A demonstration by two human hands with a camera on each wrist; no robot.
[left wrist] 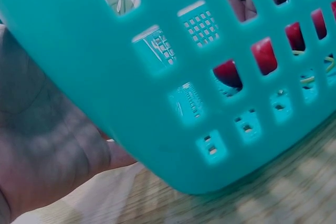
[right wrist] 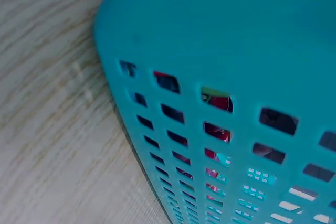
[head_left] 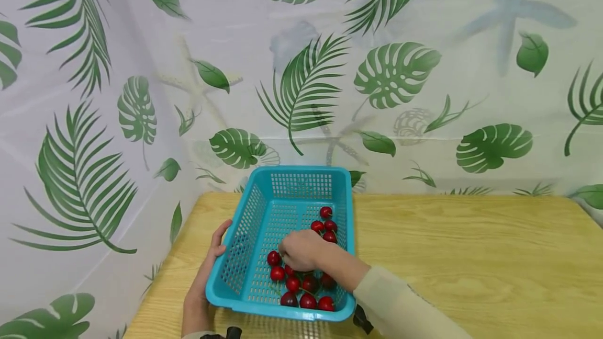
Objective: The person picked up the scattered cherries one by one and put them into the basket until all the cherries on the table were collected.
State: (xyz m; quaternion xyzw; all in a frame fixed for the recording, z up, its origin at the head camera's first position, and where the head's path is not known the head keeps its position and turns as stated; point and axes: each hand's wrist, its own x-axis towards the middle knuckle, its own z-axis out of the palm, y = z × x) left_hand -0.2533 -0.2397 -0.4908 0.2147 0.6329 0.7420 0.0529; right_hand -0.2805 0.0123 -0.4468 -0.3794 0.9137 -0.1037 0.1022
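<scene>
A blue plastic basket [head_left: 264, 308] with perforated walls stands on the table, holding several dark red cherries [head_left: 308, 301], mostly at its front and right. Along its left side my left hand [head_left: 201, 279] has its fingertips at the outer edge of the rim. In the left wrist view the palm [left wrist: 47, 140] lies beside the basket's corner. My right hand [head_left: 303, 250] reaches over the right rim into the basket with bent fingers, low among the cherries. One cherry [head_left: 274, 258] sits just left of its fingers. The right fingertips are hidden, so I cannot tell whether they hold a cherry.
The basket rests on a yellow wood-grain table [head_left: 471, 260], which extends to the right. Behind and at the left hangs a white cloth [head_left: 438, 93] printed with green leaves. Dark straps or mounts [head_left: 361, 319] show near the wrists.
</scene>
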